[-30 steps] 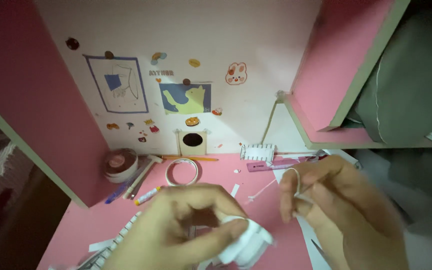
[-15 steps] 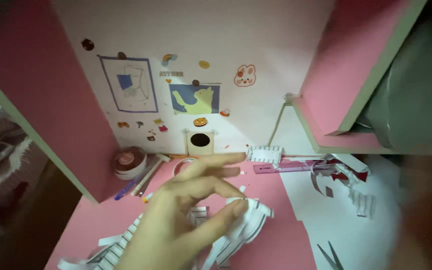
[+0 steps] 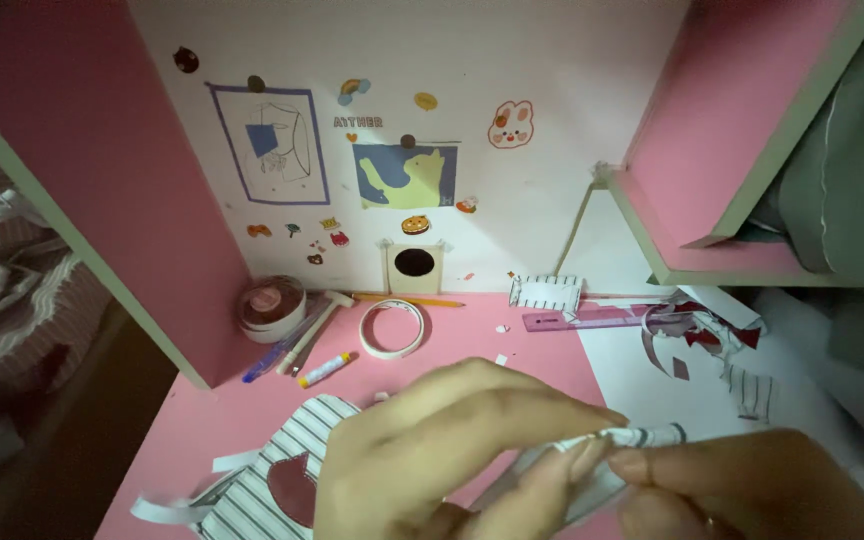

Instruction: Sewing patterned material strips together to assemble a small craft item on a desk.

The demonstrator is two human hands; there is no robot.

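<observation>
My left hand (image 3: 452,450) and my right hand (image 3: 752,490) meet low in the head view, both pinching one small striped paper piece (image 3: 632,440) between their fingertips. The piece is white with dark stripes and partly hidden by my fingers. Under my left hand lies a larger striped paper sheet (image 3: 292,460) with a rounded cut-out, flat on the pink desk (image 3: 252,410).
A white tape ring (image 3: 392,328), a thick tape roll (image 3: 272,305), pens and a small glue stick (image 3: 327,370) lie near the back wall. A purple ruler (image 3: 582,320), a small striped paper box (image 3: 545,292) and paper scraps (image 3: 712,345) sit to the right. Stickers cover the wall.
My right hand has come back in from the right and now pinches the striped piece together with my left hand. The view has shifted, showing more of the striped sheet below.
</observation>
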